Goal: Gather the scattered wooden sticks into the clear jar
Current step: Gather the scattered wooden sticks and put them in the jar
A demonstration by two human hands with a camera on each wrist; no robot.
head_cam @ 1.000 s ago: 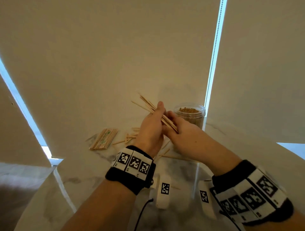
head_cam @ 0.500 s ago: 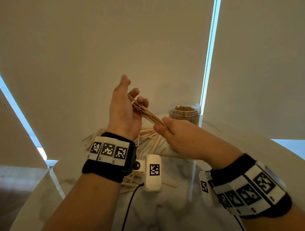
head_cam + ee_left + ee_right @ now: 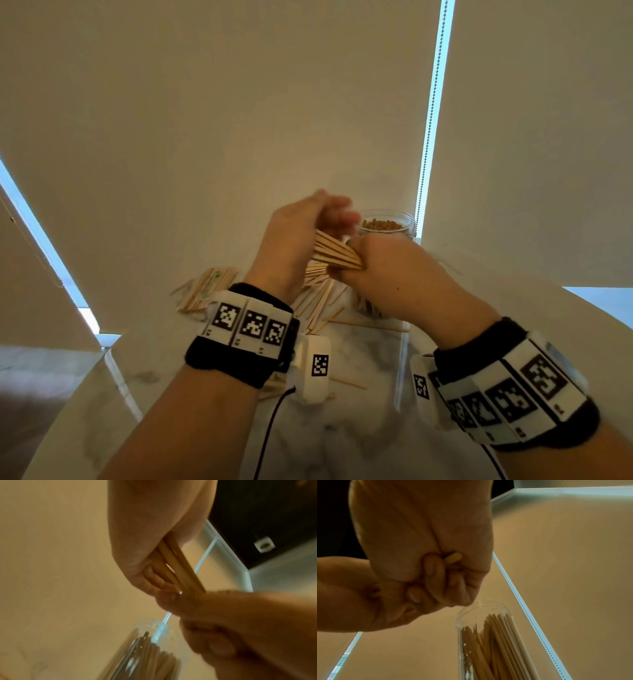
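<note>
Many loose sticks (image 3: 318, 301) beside jar (image 3: 387, 226)

Beyond the hands hang two pale roller blinds (image 3: 212, 113) with a beaded pull chain (image 3: 432, 102) in the bright gap between them, while below the hands lies a white marbled tabletop (image 3: 363, 431), crossed by a black cable (image 3: 270, 435).

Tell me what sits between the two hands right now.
A fanned bundle of wooden sticks bridges them in the head view: the right hand grips one end, and the other end reaches the left hand.
</note>
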